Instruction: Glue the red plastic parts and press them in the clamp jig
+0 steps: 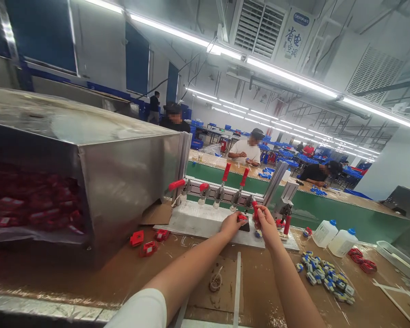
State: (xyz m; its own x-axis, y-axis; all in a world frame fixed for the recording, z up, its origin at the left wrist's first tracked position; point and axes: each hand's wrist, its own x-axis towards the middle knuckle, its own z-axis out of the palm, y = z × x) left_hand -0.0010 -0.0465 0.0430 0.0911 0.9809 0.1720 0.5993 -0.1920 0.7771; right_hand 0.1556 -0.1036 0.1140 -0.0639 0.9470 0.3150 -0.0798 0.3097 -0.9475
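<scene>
My left hand (230,226) is at the front of a metal clamping fixture (198,219), its fingers closed on a small red plastic part (242,218) beside a dark block. To its right, my right hand (267,224) wraps round the red handle (254,209) of a toggle clamp, which points downward. Other toggle clamps stand along the same rail; two red handles (226,172) point up. A further clamp with a red grip (287,225) sits at the fixture's right end. The fingers partly hide the part and the clamp tip.
A large metal bin (130,182) full of red parts (37,198) stands left. Loose red parts (148,248) lie beside it. On the right are a pile of blue, yellow and white pieces (323,273) and two white bottles (324,233). Co-workers sit at a bench behind.
</scene>
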